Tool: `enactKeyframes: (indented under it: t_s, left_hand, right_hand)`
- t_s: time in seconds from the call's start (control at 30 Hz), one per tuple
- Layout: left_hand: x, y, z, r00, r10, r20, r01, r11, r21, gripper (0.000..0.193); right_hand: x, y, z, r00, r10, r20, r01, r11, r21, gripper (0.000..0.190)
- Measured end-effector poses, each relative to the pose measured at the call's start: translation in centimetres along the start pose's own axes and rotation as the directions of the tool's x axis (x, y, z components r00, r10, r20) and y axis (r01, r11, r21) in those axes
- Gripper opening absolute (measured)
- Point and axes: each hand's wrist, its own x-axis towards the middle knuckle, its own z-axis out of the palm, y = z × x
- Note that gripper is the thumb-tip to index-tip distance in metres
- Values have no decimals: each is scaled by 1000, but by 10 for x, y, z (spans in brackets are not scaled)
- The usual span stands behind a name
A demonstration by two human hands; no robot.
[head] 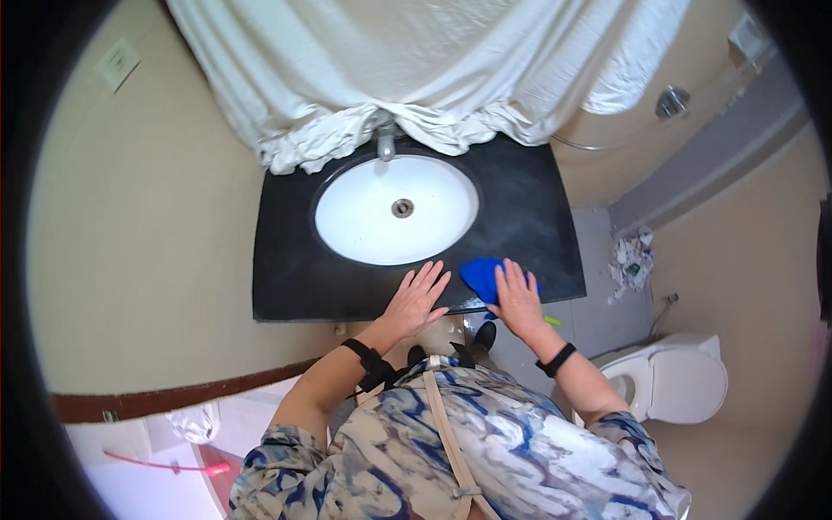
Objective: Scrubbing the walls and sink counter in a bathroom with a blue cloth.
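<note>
My right hand (520, 304) lies over a bunched blue cloth (481, 277) at the front edge of a black countertop (530, 214). Its fingers press the cloth against the stone, and a bit of blue shows below the edge by the thumb. My left hand (413, 303) is at the same front edge, further left, fingers spread and nothing in it. Just beyond that hand is a white oval washbasin (364, 227) set into the counter, with a metal drain (403, 208) in its bowl. Wet shine marks the counter edge between both hands.
A metal faucet (386, 144) stands behind the basin, with a white draped cloth (416, 58) bunched around it. A white toilet (686, 380) is at right. Torn paper litter (632, 261) lies on the floor by the wall. A bright green object (552, 321) shows near my right wrist.
</note>
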Motion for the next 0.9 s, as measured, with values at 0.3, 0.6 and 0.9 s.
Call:
enactKeyframes:
  t_s: [0.3, 0.6, 0.9]
  left_hand:
    - [-115, -38, 2, 943, -330, -43, 331, 943, 23, 70]
    - [-136, -52, 1, 888, -434, -152, 436, 900, -19, 66]
    - [-148, -62, 6, 888, -399, -227, 383, 917, -114, 66]
  right_hand:
    - [2, -33, 28, 985, -132, 113, 163, 925, -343, 62]
    - [53, -147, 40, 878, -475, 50, 477, 864, -165, 54]
    - [17, -91, -22, 915, -356, 192, 391, 898, -199, 52]
